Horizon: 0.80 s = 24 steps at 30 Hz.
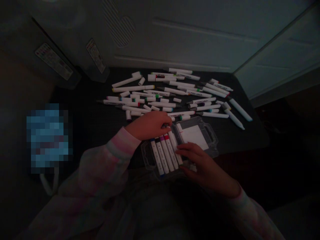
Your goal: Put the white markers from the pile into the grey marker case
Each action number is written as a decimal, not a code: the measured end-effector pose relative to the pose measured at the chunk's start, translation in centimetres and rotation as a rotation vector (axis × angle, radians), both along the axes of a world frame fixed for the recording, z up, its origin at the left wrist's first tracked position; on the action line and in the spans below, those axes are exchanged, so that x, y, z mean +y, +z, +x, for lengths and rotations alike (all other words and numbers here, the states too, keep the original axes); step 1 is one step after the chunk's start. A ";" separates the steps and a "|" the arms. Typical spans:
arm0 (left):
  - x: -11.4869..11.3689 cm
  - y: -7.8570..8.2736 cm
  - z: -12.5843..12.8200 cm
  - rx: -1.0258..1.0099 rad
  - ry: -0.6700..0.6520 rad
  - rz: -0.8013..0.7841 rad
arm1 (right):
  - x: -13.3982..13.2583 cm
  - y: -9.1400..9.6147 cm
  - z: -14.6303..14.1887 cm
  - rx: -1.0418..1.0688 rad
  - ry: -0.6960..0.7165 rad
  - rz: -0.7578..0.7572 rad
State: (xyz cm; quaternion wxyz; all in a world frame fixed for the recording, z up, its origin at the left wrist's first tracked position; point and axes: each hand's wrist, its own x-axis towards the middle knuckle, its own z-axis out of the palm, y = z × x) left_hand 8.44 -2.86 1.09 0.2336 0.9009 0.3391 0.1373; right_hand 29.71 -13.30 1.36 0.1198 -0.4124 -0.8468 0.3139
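Note:
A clear plastic case (147,155) lies opened out on the dark table, with several white markers (162,155) side by side in its near half, their bands blue, dark, purple and red. At the right end of this row is another white marker (174,141). My left hand (151,125) is bent over its far end, fingers curled at the tip. Lower down, my right hand (202,165) has its fingers against the marker's side and its thumb by the near end. A white card (195,136) and a white cap-like piece (179,130) lie in the other half.
Many loose white markers (132,89) and caps are strewn across the dark table (100,123) beyond the case. Two clear containers with labels (55,60) stand at the back left. A pale panelled wall (190,43) rises behind. A pixelated blue patch (47,136) is at left.

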 end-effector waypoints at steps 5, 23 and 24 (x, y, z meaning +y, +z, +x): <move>-0.1 0.1 0.1 0.008 -0.001 -0.025 | 0.0 -0.1 -0.1 0.004 -0.007 0.018; -0.1 -0.2 0.1 -0.001 -0.004 -0.046 | 0.0 -0.2 -0.2 0.000 -0.011 0.035; -0.1 -0.2 0.1 -0.002 -0.003 -0.045 | 0.0 -0.2 -0.3 0.003 -0.011 0.037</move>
